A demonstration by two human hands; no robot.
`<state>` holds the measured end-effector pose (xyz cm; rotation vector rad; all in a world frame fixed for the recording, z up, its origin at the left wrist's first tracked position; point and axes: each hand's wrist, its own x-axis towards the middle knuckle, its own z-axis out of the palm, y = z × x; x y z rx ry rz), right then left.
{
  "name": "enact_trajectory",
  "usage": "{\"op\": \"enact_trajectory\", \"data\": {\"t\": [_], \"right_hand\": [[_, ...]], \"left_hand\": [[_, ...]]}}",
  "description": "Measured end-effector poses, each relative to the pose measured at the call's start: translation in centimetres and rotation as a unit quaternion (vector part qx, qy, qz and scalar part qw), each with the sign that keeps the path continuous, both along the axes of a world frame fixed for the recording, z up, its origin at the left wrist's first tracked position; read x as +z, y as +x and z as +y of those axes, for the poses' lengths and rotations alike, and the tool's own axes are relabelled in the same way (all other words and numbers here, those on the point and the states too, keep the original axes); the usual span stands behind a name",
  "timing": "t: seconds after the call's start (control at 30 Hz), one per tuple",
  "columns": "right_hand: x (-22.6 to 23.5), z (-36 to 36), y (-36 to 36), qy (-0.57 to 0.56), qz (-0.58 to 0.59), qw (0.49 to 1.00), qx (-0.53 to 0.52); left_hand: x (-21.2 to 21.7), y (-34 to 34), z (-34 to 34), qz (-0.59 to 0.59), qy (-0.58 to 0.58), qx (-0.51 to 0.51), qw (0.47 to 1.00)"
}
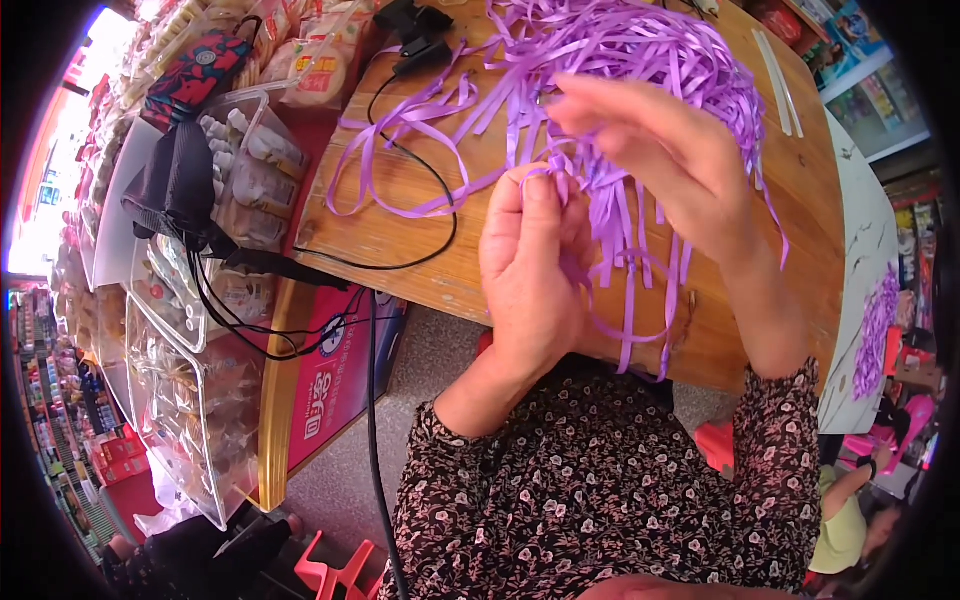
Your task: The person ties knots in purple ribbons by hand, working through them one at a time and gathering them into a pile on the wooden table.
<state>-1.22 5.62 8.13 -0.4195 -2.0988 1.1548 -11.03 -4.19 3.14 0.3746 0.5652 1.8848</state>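
My left hand [535,265] is closed on a purple ribbon [562,182], pinching it between thumb and fingers above the near part of a wooden table. Loops of ribbon hang below this hand. My right hand [680,170] is raised just to the right, its fingers stretched out and slightly blurred, with nothing visible held in them. A large tangled heap of flat purple ribbons [640,45] spreads over the far part of the table and partly behind my right hand. Some loose strands [400,205] trail leftward across the wood.
A thin black cable curves over the wooden table [420,265] from a black clip-like device [415,35]. Clear bins of packaged goods [250,180] stand left, beside a black strap [170,180]. Two white strips [775,85] lie far right. Another purple heap [878,330] rests on a white marbled surface, near a person [845,515].
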Motion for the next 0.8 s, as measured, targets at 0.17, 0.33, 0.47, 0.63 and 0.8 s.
{"op": "enact_trajectory", "data": {"t": [0.17,0.33,0.47,0.63,0.8], "right_hand": [[-5.6,8.2,-9.6,0.392,-0.031,0.919,0.002],[-8.0,9.0,-16.0,0.419,-0.237,0.876,0.015],[-8.8,10.1,-18.5,0.443,-0.266,0.856,0.012],[-6.7,12.4,-18.6,0.305,-0.164,0.938,0.035],[5.4,8.5,-16.0,0.062,0.009,0.998,0.015]], "left_hand": [[2.2,-3.5,-2.6,-0.055,0.062,-0.050,0.995],[5.0,-8.1,-4.6,-0.018,0.155,0.018,0.988],[6.2,-11.9,-5.2,0.005,0.164,0.131,0.978],[6.1,-14.0,-3.5,0.061,0.122,0.209,0.968],[6.3,-15.0,-1.2,0.181,0.091,0.298,0.933]]}}
